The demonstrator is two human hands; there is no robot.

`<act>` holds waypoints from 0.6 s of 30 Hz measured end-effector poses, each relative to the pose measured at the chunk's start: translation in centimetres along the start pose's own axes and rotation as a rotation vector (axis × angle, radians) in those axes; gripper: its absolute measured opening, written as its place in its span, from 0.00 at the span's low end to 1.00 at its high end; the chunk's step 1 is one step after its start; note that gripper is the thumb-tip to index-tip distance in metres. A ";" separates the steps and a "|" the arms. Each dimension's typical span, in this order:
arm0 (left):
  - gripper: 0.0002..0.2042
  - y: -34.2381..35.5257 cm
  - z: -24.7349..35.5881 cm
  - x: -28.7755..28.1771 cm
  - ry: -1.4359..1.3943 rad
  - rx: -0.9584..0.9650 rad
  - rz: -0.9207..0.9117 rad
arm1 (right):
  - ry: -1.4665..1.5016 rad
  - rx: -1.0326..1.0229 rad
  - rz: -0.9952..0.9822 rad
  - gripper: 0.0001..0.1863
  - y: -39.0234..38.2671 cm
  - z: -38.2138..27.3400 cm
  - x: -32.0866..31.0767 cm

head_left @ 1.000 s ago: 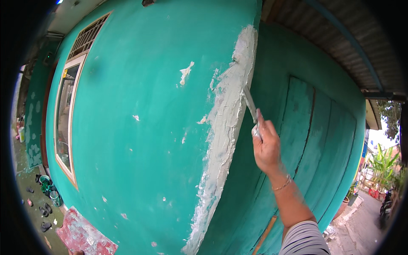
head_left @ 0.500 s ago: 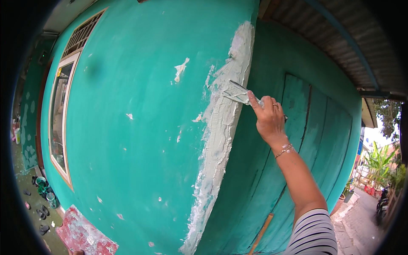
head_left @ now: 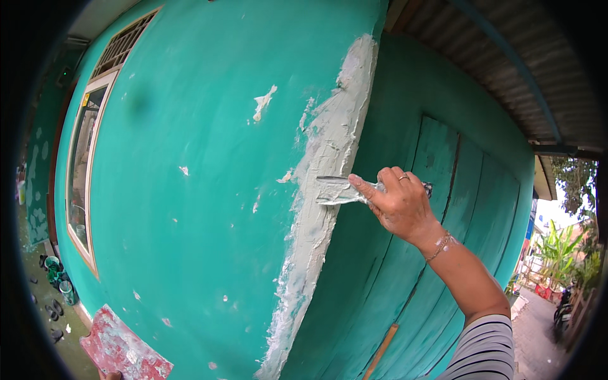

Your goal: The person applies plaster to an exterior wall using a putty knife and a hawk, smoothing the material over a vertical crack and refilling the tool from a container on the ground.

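Right hand (head_left: 405, 206) is closed around the handle of a putty knife (head_left: 339, 191), thumb laid forward toward the blade, a ring on one finger and a thin bracelet (head_left: 439, 246) at the wrist. A striped sleeve (head_left: 484, 345) covers the upper arm. Of the left hand (head_left: 114, 375), just a bit shows at the lower edge of a red board (head_left: 123, 345) smeared with whitish putty; how far it is closed I cannot tell. The board is seen against the wall's lower left corner.

The knife's blade, coated with putty, lies nearly level across a thick off-white putty strip (head_left: 303, 272), its far end against it. That strip runs along the right edge of the green wall (head_left: 202, 139), ragged on its left side. Small pale patches dot the wall; a larger filler patch (head_left: 264, 103) sits left of the strip's upper part.

Around the corner, a wooden stick (head_left: 382, 351) leans low before green panels (head_left: 437, 145). By the wall's left edge are a framed window (head_left: 85, 171) and, near its lower left corner, buckets (head_left: 68, 291) and dark sandals (head_left: 54, 309). Corrugated roofing (head_left: 494, 82) hangs over the right side; leafy plants (head_left: 557, 247) stand farthest off, beside a paved path (head_left: 532, 329).
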State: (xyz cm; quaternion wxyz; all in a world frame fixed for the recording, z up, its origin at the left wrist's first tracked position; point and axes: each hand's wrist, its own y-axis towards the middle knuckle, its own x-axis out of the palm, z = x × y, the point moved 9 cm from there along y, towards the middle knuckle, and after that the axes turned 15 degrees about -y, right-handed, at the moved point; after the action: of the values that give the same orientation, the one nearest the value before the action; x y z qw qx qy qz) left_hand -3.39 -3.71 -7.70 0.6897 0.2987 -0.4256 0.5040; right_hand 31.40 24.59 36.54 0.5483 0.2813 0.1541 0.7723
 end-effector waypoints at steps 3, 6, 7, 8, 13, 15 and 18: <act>0.20 0.1 -0.4 -0.6 -0.008 0.016 0.011 | -0.004 0.052 0.052 0.25 0.5 2.2 2.5; 0.16 0.5 -1.0 -1.9 -0.030 0.041 0.000 | 0.016 0.172 0.078 0.23 1.9 6.8 4.4; 0.15 0.6 -1.3 -2.4 -0.031 0.038 0.020 | 0.027 0.218 0.078 0.23 2.5 8.2 5.0; 0.13 0.6 -1.4 -2.7 -0.030 0.037 0.039 | 0.017 0.262 0.060 0.23 2.9 9.8 5.8; 0.09 -0.9 -1.5 -2.3 -0.019 0.078 0.071 | 0.000 0.521 -0.015 0.19 5.9 17.1 9.6; 0.08 -1.4 -1.5 -1.8 0.003 0.072 0.063 | 0.033 0.662 -0.101 0.18 6.4 20.2 11.1; 0.08 -2.0 -1.4 -2.3 0.028 0.070 0.069 | 0.117 0.769 -0.158 0.18 6.3 21.8 13.1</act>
State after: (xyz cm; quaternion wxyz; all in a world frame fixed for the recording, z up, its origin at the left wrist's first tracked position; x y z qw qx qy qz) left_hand -1.36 -4.23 -10.37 0.6668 0.3005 -0.4082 0.5462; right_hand 36.59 33.06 60.78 0.4509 0.4089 0.4842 0.6285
